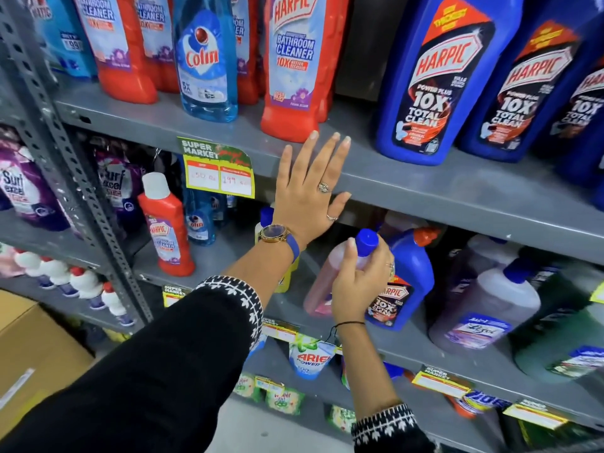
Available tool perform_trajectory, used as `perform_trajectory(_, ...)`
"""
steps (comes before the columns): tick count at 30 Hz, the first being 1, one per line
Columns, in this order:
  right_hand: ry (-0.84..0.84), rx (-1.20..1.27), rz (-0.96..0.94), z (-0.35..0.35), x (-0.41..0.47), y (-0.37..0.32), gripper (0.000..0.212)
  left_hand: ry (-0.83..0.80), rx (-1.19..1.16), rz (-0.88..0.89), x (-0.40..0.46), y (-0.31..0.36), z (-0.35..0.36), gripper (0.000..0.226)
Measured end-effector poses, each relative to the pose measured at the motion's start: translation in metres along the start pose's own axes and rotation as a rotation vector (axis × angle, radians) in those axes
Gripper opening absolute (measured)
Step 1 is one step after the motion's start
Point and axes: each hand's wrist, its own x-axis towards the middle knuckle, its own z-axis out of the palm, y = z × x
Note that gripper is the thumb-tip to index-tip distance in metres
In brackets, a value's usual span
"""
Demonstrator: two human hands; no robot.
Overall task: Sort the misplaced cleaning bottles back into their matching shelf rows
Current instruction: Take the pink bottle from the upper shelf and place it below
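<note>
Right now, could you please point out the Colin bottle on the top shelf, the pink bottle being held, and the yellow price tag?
Colin bottle [205, 60]: head view, on its front label.
Pink bottle [322, 282]: head view, on its body, left of the right hand.
Yellow price tag [219, 178]: head view, on its white price boxes.

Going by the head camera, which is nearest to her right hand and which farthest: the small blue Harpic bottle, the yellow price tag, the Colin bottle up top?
1. Small blue Harpic bottle, right beside the right hand.
2. Yellow price tag, up-left on the shelf edge.
3. Colin bottle, top shelf, far left.
</note>
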Motion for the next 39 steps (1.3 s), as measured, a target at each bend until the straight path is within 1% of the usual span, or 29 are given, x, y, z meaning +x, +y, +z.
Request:
perform_trajectory(6,0.011,-0.089,0.171,0.020,0.009,0.013,0.034,-0.003,-0.027,0.012,0.001,-0.002,0.001,0.053)
perform_trajectory(11,0.015,-0.170,0.258,0.032,0.017,0.013,0.036,-0.009,-0.019,0.020,0.000,-0.003,0.003,0.056)
perform_trajectory(16,-0.022,-0.200,0.260,0.042,0.022,0.012,0.030,0.004,-0.024,0.020,0.000,-0.003,0.004,0.056)
perform_trajectory(20,-0.098,-0.226,0.231,0.048,0.020,0.018,0.032,0.014,-0.028,0.023,0.000,-0.002,0.004,0.056)
perform_trajectory(24,-0.108,-0.299,0.236,0.053,0.019,0.016,0.029,0.005,-0.024,0.027,0.000,-0.003,0.004,0.056)
perform_trajectory(28,-0.126,-0.355,0.254,0.055,0.025,0.014,0.035,-0.001,-0.025,0.023,0.000,-0.002,0.003,0.056)
perform_trajectory(32,-0.152,-0.314,0.227,0.049,0.028,0.013,0.049,0.001,-0.033,0.026,0.000,-0.003,0.002,0.057)
perform_trajectory(34,-0.094,-0.254,0.133,0.037,0.027,0.013,0.054,0.004,-0.033,0.028,-0.001,-0.003,0.003,0.057)
perform_trajectory(36,0.041,-0.254,0.037,0.021,0.029,0.017,0.058,0.009,-0.034,0.032,-0.001,-0.003,0.004,0.057)
perform_trajectory(37,0.130,-0.280,0.035,0.012,0.033,0.021,0.063,0.014,-0.034,0.033,-0.001,-0.003,0.005,0.057)
perform_trajectory(39,0.291,-0.311,0.162,-0.003,0.049,0.026,0.080,0.024,-0.038,0.036,-0.001,-0.003,0.005,0.057)
